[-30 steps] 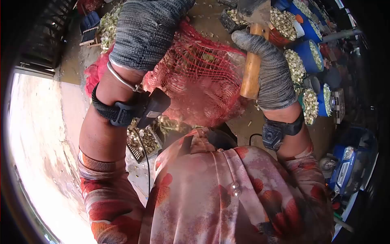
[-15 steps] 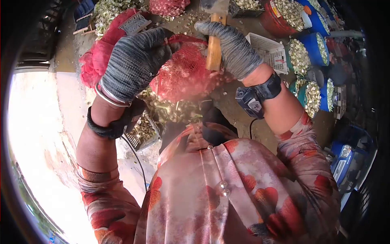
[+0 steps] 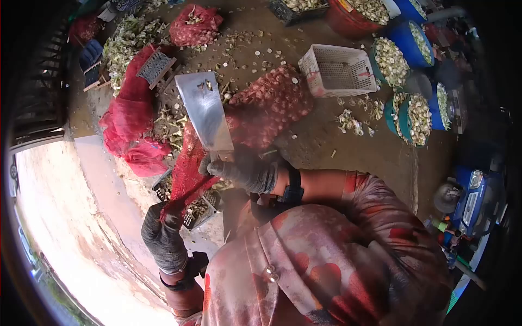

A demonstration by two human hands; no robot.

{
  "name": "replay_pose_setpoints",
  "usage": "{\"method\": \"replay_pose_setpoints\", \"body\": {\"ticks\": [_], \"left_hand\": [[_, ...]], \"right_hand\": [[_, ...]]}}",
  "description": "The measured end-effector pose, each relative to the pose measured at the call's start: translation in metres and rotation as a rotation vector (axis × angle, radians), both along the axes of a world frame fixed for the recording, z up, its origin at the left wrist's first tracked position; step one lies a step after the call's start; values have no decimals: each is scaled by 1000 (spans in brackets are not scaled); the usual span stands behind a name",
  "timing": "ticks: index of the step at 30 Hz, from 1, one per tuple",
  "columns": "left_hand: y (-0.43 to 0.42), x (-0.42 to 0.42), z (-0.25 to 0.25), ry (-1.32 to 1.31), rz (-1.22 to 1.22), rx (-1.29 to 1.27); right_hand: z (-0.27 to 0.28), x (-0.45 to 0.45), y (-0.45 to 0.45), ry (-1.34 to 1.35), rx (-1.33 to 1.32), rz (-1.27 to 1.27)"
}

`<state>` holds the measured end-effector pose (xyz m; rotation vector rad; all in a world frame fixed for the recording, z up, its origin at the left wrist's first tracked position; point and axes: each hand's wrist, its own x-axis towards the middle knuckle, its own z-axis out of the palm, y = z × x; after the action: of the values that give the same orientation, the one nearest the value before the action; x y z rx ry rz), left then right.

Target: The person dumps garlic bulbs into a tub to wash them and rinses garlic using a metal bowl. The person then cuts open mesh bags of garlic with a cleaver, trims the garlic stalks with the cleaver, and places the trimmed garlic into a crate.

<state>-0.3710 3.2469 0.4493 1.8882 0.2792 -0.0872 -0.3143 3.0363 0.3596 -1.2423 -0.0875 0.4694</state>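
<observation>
My left hand (image 3: 163, 239), in a grey knitted glove, is closed on a gathered end of red mesh sack (image 3: 190, 165) at the lower left. My right hand (image 3: 247, 173), gloved too, grips a cleaver (image 3: 206, 108) whose broad metal blade points up and away; its handle is hidden in the glove. The mesh stretches between both hands, and the right fingers touch its edge. Just beyond the blade lies a full red mesh sack (image 3: 280, 103) of round bulbs that look like garlic. A black crate (image 3: 204, 217) of trimmings sits under the mesh.
A white plastic basket (image 3: 340, 89) stands beyond the full sack. Tubs of pale bulbs (image 3: 391, 62) line the right. At the left lie a crumpled red mesh sack (image 3: 133, 119), a small stool (image 3: 156, 66) and leafy stalks (image 3: 128, 49). Scraps litter the floor.
Both hands have come down towards my body, the right one also inward. The cleaver blade has swung into view. The mesh now stretches down to the left hand, and my view has shifted.
</observation>
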Motion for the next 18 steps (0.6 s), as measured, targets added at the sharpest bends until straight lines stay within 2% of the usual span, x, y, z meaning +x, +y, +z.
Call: {"method": "replay_pose_setpoints", "body": {"ticks": [2,3,5,6,8,9,10,12,14,15,17,18], "left_hand": [[-19,-5,23,28,254,-57],[-27,-3,33,-26,358,-125],[-38,2,38,-68,549,-256],[-43,5,41,-71,548,-173],[-63,6,33,-108,537,-115],[-71,5,28,-139,508,-64],[-74,2,25,-81,577,-265],[-87,0,29,-59,600,-262],[-92,-3,33,-53,621,-255],[-90,-6,34,-80,642,-209],[-75,-18,31,-111,656,-166],[-58,-28,25,-169,607,-165]], "right_hand": [[7,22,-28,171,301,-34],[6,33,-44,217,249,-115],[-34,42,-78,167,105,-48],[-47,40,-79,168,114,-22],[-71,23,-84,-62,-222,82],[-94,15,-78,-57,-218,87],[-119,7,-63,-428,-415,50],[-127,9,-45,-806,-592,12],[-129,22,-36,-613,-930,441],[-129,27,-36,-623,-921,435],[-131,29,-38,-523,-687,249],[-131,34,-42,-246,-399,310]]}}
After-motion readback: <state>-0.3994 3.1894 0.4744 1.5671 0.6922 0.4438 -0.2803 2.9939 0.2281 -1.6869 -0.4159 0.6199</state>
